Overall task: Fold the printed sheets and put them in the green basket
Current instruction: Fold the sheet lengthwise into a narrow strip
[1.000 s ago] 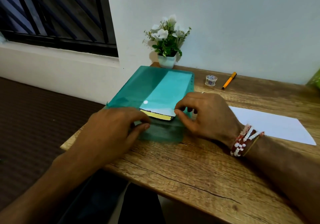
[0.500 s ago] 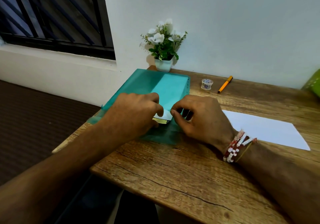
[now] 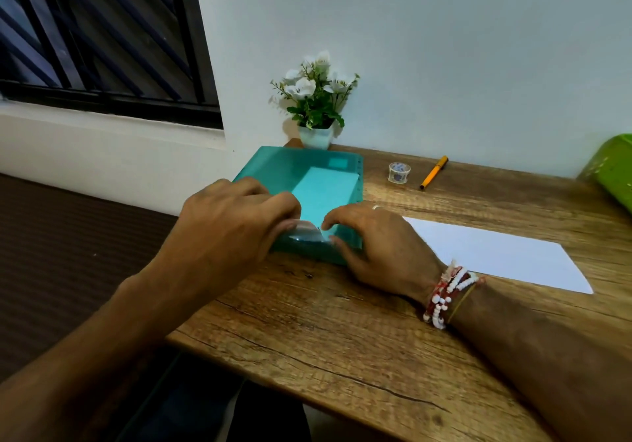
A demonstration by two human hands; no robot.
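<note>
A teal translucent folder (image 3: 270, 164) lies at the table's back left, and a lighter sheet (image 3: 325, 191) shows through its cover. My left hand (image 3: 232, 226) pinches the folder's shiny near flap (image 3: 307, 231) and curls it upward. My right hand (image 3: 376, 246) holds the folder's near right corner, with the index fingertip on top and the thumb at the front edge. A plain white sheet (image 3: 496, 253) lies flat on the table to the right of my right hand. Only a corner of the green basket (image 3: 612, 171) shows, at the far right edge.
A small white pot of white flowers (image 3: 316, 106) stands against the wall behind the folder. A clear tape roll (image 3: 399, 172) and an orange pen (image 3: 433, 172) lie at the back. The wooden table (image 3: 342, 322) ends just left of the folder.
My left hand moved forward and right onto the folder's near edge and lifted the flap. The yellow strip seen before is now hidden. My right hand shifted slightly right on the corner.
</note>
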